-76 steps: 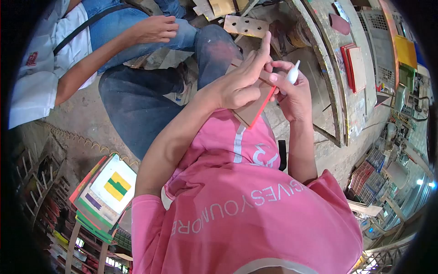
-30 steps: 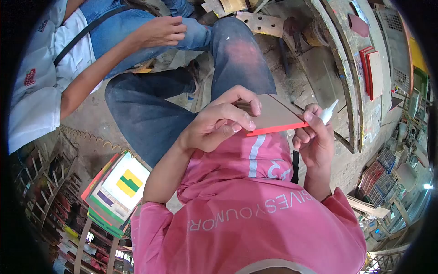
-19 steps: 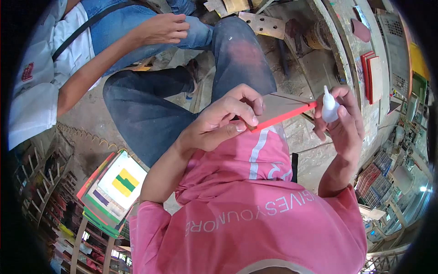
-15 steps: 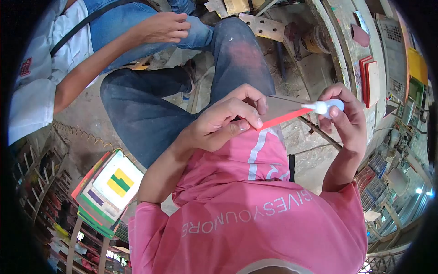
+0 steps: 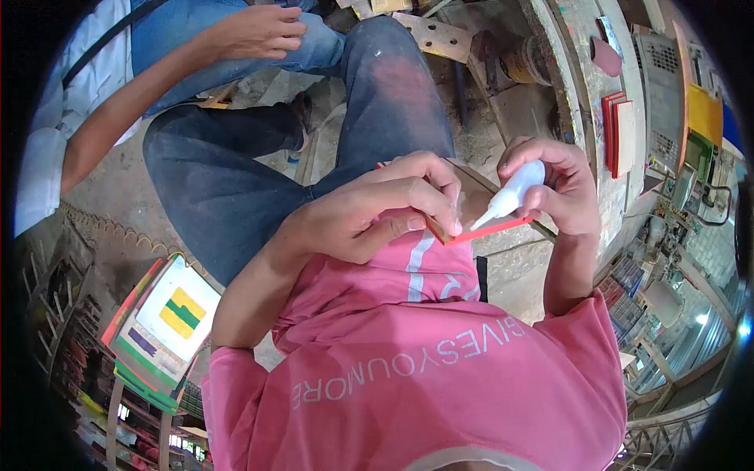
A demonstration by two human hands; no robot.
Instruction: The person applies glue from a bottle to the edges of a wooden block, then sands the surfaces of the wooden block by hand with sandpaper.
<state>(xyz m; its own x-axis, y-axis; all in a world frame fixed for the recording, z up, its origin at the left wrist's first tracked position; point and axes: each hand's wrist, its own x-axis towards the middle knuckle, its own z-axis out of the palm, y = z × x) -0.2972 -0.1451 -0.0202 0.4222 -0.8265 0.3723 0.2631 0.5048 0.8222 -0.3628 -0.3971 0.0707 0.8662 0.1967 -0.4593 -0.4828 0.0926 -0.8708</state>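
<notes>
A thin flat panel with a red edge [image 5: 495, 228] lies over my lap, its red edge facing me. My left hand [image 5: 385, 206] pinches the panel near its left corner, fingers on top. In my right hand [image 5: 556, 182] is a small white squeeze bottle [image 5: 520, 188], held between thumb and fingers. The bottle tilts down to the left, and its thin nozzle tip is at the red edge, just right of my left fingertips. Whether any liquid comes out is too small to tell.
A person's bare forearm [image 5: 141, 102] and hand rest on jeans at the upper left. Coloured boards [image 5: 161, 318] are stacked at the lower left. On the right, a wooden bench [image 5: 585, 90] carries red-edged pieces [image 5: 620, 135]. A board with holes [image 5: 436, 37] lies at the top.
The bottle has moved left along the red edge and now slants more steeply, its nozzle nearer my left fingers. The panel has tilted, and the whole view has shifted slightly.
</notes>
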